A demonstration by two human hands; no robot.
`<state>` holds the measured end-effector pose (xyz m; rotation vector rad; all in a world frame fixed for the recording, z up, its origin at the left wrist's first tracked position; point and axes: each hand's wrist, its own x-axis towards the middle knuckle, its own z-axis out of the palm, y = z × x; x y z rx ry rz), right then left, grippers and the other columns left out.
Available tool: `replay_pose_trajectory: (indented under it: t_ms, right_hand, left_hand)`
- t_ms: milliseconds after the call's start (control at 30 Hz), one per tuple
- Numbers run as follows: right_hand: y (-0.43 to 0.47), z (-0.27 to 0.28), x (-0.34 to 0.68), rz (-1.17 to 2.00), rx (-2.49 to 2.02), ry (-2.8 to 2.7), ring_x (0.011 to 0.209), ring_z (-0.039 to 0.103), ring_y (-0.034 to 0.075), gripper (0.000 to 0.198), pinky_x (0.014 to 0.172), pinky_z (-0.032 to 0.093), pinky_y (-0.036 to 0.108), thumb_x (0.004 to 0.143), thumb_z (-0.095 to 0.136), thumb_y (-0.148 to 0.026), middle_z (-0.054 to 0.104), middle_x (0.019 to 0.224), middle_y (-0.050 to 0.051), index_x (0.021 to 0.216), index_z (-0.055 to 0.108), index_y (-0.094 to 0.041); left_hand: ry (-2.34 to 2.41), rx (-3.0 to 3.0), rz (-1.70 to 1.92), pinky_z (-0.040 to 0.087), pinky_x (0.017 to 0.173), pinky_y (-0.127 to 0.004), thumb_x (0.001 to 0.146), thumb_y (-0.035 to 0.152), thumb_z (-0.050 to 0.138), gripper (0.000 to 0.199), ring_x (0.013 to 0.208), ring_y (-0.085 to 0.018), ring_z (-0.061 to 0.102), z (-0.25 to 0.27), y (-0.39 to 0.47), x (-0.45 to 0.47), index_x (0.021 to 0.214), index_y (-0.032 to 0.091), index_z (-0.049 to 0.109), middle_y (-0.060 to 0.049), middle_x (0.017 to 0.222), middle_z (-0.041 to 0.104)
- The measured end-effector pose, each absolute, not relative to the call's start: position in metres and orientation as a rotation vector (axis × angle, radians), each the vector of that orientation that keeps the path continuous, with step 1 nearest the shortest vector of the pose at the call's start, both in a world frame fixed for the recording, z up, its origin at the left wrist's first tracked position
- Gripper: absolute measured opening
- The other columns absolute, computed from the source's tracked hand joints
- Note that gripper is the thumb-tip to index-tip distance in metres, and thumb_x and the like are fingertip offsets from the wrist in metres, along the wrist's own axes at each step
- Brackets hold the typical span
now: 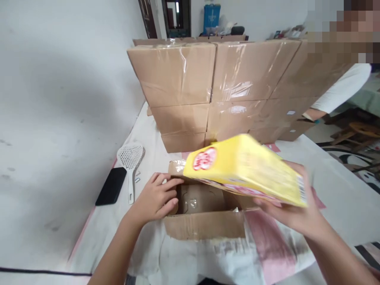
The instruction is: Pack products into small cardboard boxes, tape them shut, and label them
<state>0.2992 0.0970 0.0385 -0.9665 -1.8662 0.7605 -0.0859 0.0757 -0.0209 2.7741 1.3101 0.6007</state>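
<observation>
A yellow packaged box [225, 166] with a red and white logo is tilted in the air, slightly blurred. My right hand [292, 202] grips its right end from below and behind. Under it stands a small open cardboard box [204, 225], its front flap folded down. The part of the inside that shows is bare brown cardboard with a piece of clear tape. At that box's left rim rests my left hand [158, 194], fingers spread and reaching over the edge. The yellow box hides part of the opening's far side.
Taped cardboard cartons [181, 79] are stacked behind the open box. On the left lie a white slotted skimmer [130, 158] and a black flat object [111, 186], near the wall [44, 118]. Another person's white sleeve [344, 89] shows behind the stack at right.
</observation>
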Motion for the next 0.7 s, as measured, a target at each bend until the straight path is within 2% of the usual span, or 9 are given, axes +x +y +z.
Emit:
replay_pose_trajectory:
  t_ms: [67,167,233,300,400,500,600,700]
  right_hand:
    - [0.128,0.039,0.285,0.625,-0.924,-2.084,0.107,0.067,0.028,0.07,0.085,0.06,0.038,0.079,0.082,-0.028,0.064,0.123,0.007,0.138,0.045,-0.034]
    - [0.147,0.052,0.267,0.863,-0.904,-2.452,0.094,0.069,0.023,0.049,0.073,0.058,0.031,0.086,0.071,-0.023,0.067,0.113,0.004,0.13,0.051,-0.031]
    - [0.147,0.064,0.257,0.984,-0.938,-2.577,0.088,0.069,0.021,0.033,0.068,0.055,0.028,0.087,0.065,-0.018,0.069,0.106,0.002,0.117,0.055,-0.028]
    - [0.145,0.07,0.245,0.931,-0.988,-2.62,0.085,0.067,0.02,0.023,0.066,0.051,0.028,0.084,0.063,-0.015,0.068,0.1,0.002,0.103,0.054,-0.025]
    - [0.15,0.064,0.224,0.786,-1.067,-2.715,0.083,0.065,0.021,0.021,0.064,0.046,0.028,0.079,0.063,-0.016,0.068,0.096,0.003,0.094,0.049,-0.024]
    - [0.162,0.046,0.202,0.499,-1.032,-2.999,0.087,0.064,0.027,0.022,0.069,0.042,0.032,0.075,0.066,-0.021,0.069,0.088,0.005,0.091,0.051,-0.022]
    - [0.171,0.035,0.188,0.129,-0.944,-3.218,0.085,0.064,0.03,0.024,0.08,0.042,0.038,0.072,0.065,-0.017,0.069,0.078,0.008,0.095,0.058,-0.018]
    - [0.17,0.038,0.186,0.044,-1.014,-3.293,0.084,0.064,0.031,0.022,0.084,0.043,0.042,0.07,0.069,-0.022,0.068,0.075,0.01,0.09,0.063,-0.016]
  left_hand:
    - [1.267,2.732,0.678,0.036,0.098,-0.048,0.097,0.03,0.047,0.025,0.117,-0.031,0.049,-0.029,0.073,-0.089,0.079,0.022,0.064,-0.007,0.127,0.067]
    - [1.217,2.489,1.056,0.037,0.106,-0.05,0.1,0.034,0.043,0.026,0.126,-0.032,0.045,-0.058,0.067,-0.093,0.09,0.022,0.064,-0.011,0.139,0.055]
    - [1.224,2.204,1.412,0.039,0.109,-0.05,0.101,0.044,0.042,0.032,0.128,-0.031,0.047,-0.08,0.064,-0.09,0.089,0.021,0.062,-0.012,0.143,0.05]
    - [1.198,1.877,1.75,0.04,0.111,-0.05,0.1,0.053,0.045,0.04,0.129,-0.031,0.05,-0.097,0.065,-0.079,0.081,0.022,0.06,-0.011,0.14,0.051]
    - [1.023,1.39,2.134,0.045,0.11,-0.049,0.093,0.062,0.051,0.047,0.127,-0.032,0.056,-0.103,0.072,-0.057,0.073,0.021,0.058,-0.007,0.134,0.057]
    - [0.917,1.095,2.272,0.052,0.103,-0.048,0.087,0.066,0.055,0.047,0.12,-0.032,0.063,-0.096,0.078,-0.045,0.073,0.02,0.055,-0.007,0.128,0.061]
    - [0.951,1.026,2.278,0.053,0.102,-0.047,0.087,0.062,0.058,0.044,0.12,-0.032,0.064,-0.096,0.077,-0.048,0.075,0.02,0.053,-0.006,0.129,0.06]
    - [0.998,0.99,2.246,0.056,0.094,-0.041,0.089,0.057,0.063,0.041,0.113,-0.028,0.067,-0.106,0.073,-0.057,0.077,0.02,0.05,-0.006,0.133,0.059]
